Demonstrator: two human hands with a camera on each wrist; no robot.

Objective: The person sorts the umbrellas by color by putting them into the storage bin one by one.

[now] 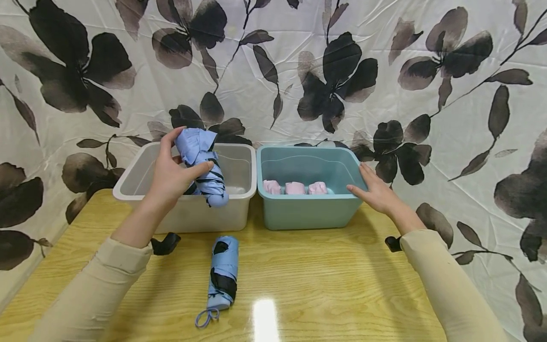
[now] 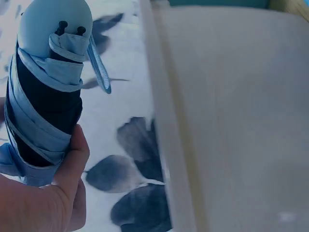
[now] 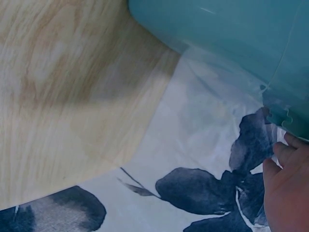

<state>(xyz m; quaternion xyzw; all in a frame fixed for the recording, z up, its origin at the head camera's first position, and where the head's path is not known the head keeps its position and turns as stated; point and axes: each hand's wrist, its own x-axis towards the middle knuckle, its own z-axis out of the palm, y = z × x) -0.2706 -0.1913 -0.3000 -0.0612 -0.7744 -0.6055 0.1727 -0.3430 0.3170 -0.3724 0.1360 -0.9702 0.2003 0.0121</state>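
My left hand grips a folded blue umbrella over the grey-white bin. In the left wrist view the umbrella shows its rounded handle, a wrist cord and dark lining between the wraps. My right hand rests on the right rim of the teal bin, fingers extended, thumb at the near edge. Several pink rolled bundles stand in a row inside the teal bin. Another folded blue umbrella lies on the table in front of the bins, its cord loop toward me.
The two bins stand side by side at the back of the wooden table. Behind them hangs a white cloth printed with dark flowers. Black straps hang at both wrists.
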